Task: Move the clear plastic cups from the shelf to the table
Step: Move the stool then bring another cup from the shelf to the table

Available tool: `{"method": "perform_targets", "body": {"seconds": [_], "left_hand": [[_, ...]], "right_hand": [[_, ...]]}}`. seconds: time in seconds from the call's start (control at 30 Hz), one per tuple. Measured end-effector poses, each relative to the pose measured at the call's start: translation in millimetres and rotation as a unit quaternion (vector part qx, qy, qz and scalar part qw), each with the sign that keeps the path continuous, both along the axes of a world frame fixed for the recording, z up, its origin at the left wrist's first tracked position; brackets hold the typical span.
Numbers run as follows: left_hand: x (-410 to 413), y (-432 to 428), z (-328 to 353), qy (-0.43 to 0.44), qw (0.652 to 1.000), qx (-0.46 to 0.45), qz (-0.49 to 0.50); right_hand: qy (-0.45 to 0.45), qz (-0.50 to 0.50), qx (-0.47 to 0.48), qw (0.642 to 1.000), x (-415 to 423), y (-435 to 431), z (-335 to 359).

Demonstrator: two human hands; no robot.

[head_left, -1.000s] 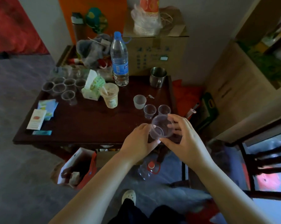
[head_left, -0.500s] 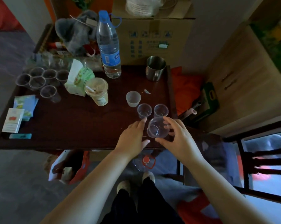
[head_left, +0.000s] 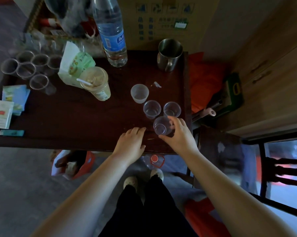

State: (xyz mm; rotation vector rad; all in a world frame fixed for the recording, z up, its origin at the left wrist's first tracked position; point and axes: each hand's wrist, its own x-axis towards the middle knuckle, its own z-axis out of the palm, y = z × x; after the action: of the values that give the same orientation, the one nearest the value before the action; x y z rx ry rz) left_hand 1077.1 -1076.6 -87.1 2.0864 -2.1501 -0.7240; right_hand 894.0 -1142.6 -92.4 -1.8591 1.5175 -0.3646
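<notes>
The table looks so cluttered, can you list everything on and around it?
table: one, dark brown, centre
clear cups: three, near right edge; one in the right hand
white cup: one, beside them
clear cup cluster: about six, far left
water bottle: one, blue label, back
metal mug: one, silver, back right
iced drink: one, beige, with straw
tissue pack: one, white and green
small packets: a few, white and blue, left edge
cardboard box: one, behind table
left hand: empty, resting on the table
right hand: grip on nearest clear cup
</notes>
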Motion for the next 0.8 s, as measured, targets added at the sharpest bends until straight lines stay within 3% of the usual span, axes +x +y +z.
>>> {"method": "perform_targets", "body": {"seconds": [0.8], "left_hand": [[3,5,-23,-0.044,0.995,0.088,-0.010]], "right_hand": [[0.011,-0.017,0.032,0.999,7,-2,-16]]}}
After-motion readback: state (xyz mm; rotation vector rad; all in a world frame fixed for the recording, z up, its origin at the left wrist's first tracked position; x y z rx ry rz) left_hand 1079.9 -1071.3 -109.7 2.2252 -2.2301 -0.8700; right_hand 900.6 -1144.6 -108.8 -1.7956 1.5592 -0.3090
